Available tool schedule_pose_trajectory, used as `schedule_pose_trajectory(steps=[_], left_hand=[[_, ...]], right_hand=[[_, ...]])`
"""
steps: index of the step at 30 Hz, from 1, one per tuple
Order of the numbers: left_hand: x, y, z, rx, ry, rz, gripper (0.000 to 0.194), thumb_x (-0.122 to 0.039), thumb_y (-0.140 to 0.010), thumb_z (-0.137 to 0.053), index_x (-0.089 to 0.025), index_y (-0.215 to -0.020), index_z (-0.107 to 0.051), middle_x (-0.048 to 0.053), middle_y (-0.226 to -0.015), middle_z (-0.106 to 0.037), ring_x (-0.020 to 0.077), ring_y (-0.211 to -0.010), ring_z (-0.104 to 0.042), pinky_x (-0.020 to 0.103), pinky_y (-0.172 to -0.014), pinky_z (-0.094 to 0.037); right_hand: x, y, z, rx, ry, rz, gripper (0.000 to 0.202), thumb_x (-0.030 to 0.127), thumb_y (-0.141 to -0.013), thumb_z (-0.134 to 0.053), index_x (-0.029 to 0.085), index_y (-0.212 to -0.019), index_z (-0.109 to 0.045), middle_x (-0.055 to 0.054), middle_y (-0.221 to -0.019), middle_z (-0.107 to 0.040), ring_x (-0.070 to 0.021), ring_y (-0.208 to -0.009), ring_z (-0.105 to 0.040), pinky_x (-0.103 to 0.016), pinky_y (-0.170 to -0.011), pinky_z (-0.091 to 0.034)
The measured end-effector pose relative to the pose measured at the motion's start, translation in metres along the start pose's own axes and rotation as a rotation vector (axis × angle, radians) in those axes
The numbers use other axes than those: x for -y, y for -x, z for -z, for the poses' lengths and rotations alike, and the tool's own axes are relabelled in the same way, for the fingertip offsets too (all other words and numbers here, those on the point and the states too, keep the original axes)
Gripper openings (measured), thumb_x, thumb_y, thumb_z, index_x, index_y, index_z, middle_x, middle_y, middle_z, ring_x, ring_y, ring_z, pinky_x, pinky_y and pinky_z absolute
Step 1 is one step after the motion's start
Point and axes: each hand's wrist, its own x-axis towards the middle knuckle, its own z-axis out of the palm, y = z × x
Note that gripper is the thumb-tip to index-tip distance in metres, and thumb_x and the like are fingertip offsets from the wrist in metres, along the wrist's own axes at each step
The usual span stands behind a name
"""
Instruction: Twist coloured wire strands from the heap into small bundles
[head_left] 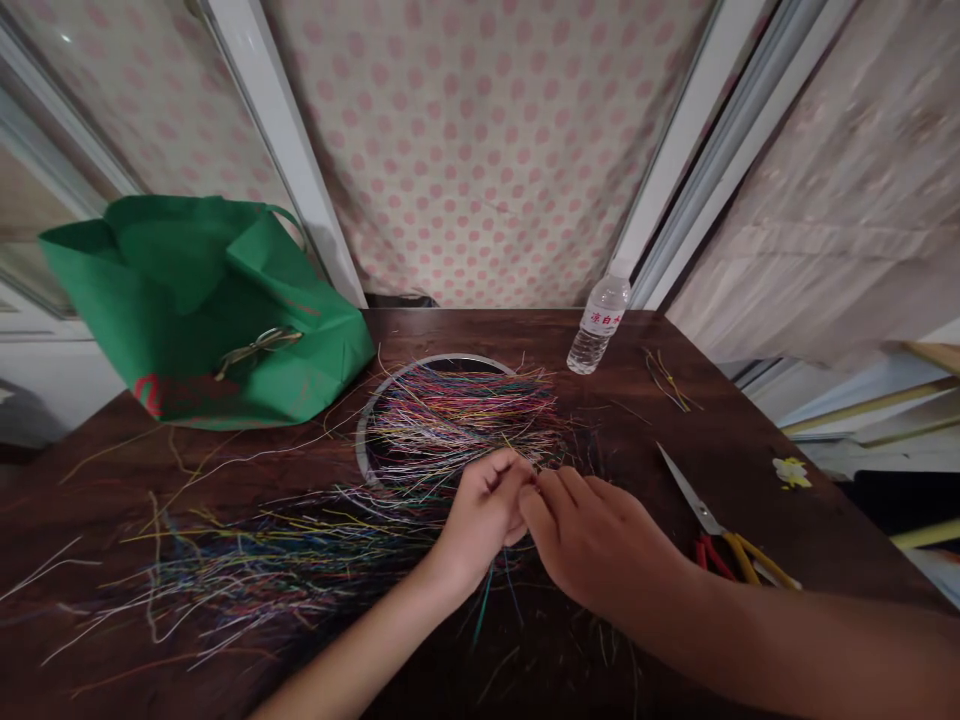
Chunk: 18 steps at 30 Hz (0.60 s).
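My left hand [486, 505] and my right hand [589, 535] meet over the front middle of the table, fingertips pinched close together. Thin coloured wires [482, 612] run between them; green and blue ends hang below the fingers. The exact point of grip is hidden by the fingers. Just beyond my hands, a thick bundle of multicoloured wires [465, 410] lies across a round tray with a pale rim [361, 440]. To the left, a second loose heap of wires [285, 570] spreads over the wood, partly behind my left forearm.
At the back left stands a green bag [322, 350] with eyeglasses [259, 350] resting on it. A water bottle [598, 325] stands at the back right. Scissors [712, 525] with red and yellow handles lie beyond my right forearm, near a small yellow-white flower [792, 472] and a few wire pieces [667, 380].
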Motion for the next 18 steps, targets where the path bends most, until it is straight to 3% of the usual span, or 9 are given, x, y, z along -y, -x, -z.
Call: schedule_pose_trajectory(steps=[2, 5, 8, 10, 13, 18], left_hand=[[-0.002, 0.003, 0.002, -0.069, -0.027, -0.066, 0.025, -0.033, -0.091, -0.042, -0.02, -0.07, -0.039, -0.01, -0.052, -0.025, 0.006, -0.043, -0.021, 0.017, -0.039, -0.021], [-0.004, 0.01, 0.005, -0.161, -0.187, -0.267, 0.021, -0.024, -0.091, -0.046, -0.017, -0.071, -0.046, -0.007, -0.059, -0.032, 0.0058, -0.049, -0.027, 0.017, -0.044, -0.023], [-0.002, 0.017, 0.005, -0.188, -0.47, -0.582, 0.011, -0.01, -0.09, -0.045, -0.017, -0.084, -0.05, -0.006, -0.062, -0.039, 0.0048, -0.049, -0.033, 0.017, -0.045, -0.027], [0.0, 0.02, 0.004, -0.179, -0.599, -0.745, 0.013, -0.005, -0.089, -0.044, -0.017, -0.091, -0.05, -0.005, -0.065, -0.046, 0.0051, -0.05, -0.039, 0.017, -0.046, -0.032], [0.001, 0.022, 0.003, -0.195, -0.759, -0.903, 0.013, -0.004, -0.088, -0.045, -0.016, -0.091, -0.05, -0.002, -0.067, -0.053, 0.0077, -0.053, -0.048, 0.019, -0.049, -0.038], [-0.002, 0.019, 0.005, -0.273, -1.056, -1.084, 0.01, -0.008, -0.091, -0.042, -0.013, -0.091, -0.051, 0.001, -0.061, -0.056, 0.0118, -0.049, -0.052, 0.023, -0.047, -0.043]], right_hand=[[-0.002, 0.005, -0.001, 0.068, -0.209, -0.113, 0.016, 0.002, -0.079, -0.045, 0.014, -0.083, -0.055, -0.007, -0.068, -0.059, -0.0202, -0.058, -0.056, -0.031, -0.05, -0.033], [-0.009, 0.01, -0.003, 0.129, -0.843, -0.407, 0.009, 0.019, -0.089, -0.045, 0.017, -0.082, -0.051, -0.002, -0.066, -0.056, -0.0148, -0.055, -0.051, -0.029, -0.05, -0.036], [-0.013, 0.011, -0.008, -0.037, -1.553, -0.675, 0.016, 0.034, -0.091, -0.046, 0.019, -0.093, -0.051, 0.002, -0.068, -0.05, -0.0113, -0.057, -0.047, -0.025, -0.051, -0.038], [-0.011, 0.011, -0.012, -0.169, -1.825, -0.749, 0.019, 0.038, -0.089, -0.053, 0.019, -0.095, -0.054, 0.002, -0.071, -0.05, -0.0103, -0.059, -0.047, -0.024, -0.054, -0.04], [-0.006, 0.01, -0.015, -0.228, -1.912, -0.779, 0.015, 0.034, -0.085, -0.063, 0.019, -0.088, -0.06, 0.002, -0.073, -0.052, -0.0089, -0.062, -0.048, -0.023, -0.058, -0.04], [0.004, 0.009, -0.013, -0.213, -1.968, -0.816, 0.02, 0.036, -0.086, -0.062, 0.018, -0.079, -0.06, 0.004, -0.064, -0.049, -0.008, -0.057, -0.042, -0.024, -0.055, -0.035]])
